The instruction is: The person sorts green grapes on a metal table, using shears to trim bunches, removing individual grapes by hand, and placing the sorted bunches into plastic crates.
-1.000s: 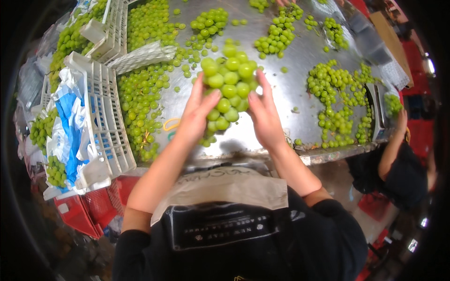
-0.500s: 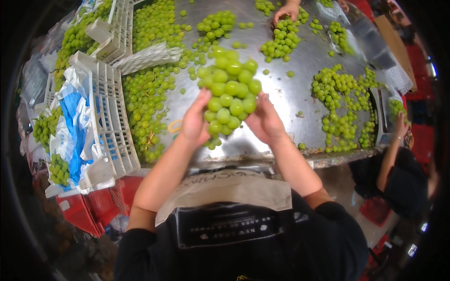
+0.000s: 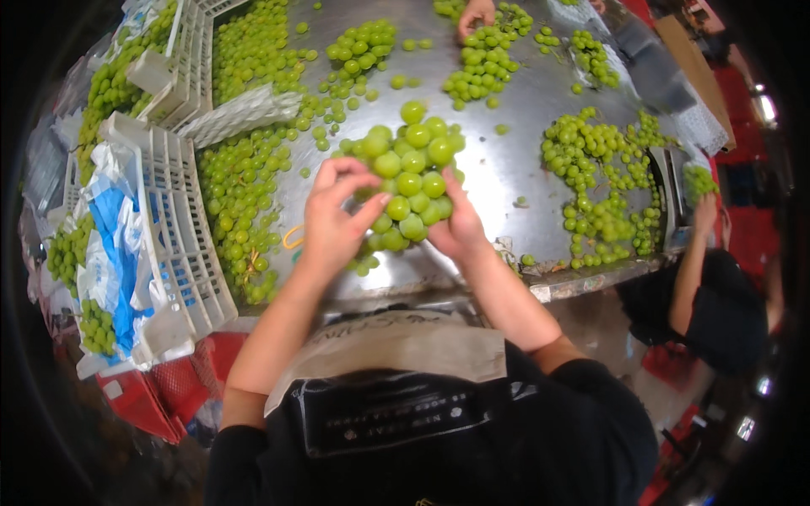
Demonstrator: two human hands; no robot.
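A big bunch of green grapes (image 3: 409,177) is held up above the metal table. My right hand (image 3: 460,221) grips it from the right side, thumb along the grapes, the other fingers partly hidden behind. At its left side is my left hand (image 3: 333,215), fingers curled but apart; the thumb tip meets the outer grapes, and I see nothing held between thumb and forefinger. A yellow band (image 3: 292,237) lies on the table beside my left wrist.
Loose grapes (image 3: 240,190) cover the table's left part, beside white plastic crates (image 3: 181,223) with more bunches. White foam netting (image 3: 245,114) lies among them. Bunches (image 3: 603,190) rest at right. Another person's hand (image 3: 478,15) touches a far bunch (image 3: 483,67); a co-worker (image 3: 704,287) is at right.
My left hand has come off the bunch's side and its fingers have curled apart near it. My right hand still holds the bunch, which has turned slightly. The whole view has shifted a little.
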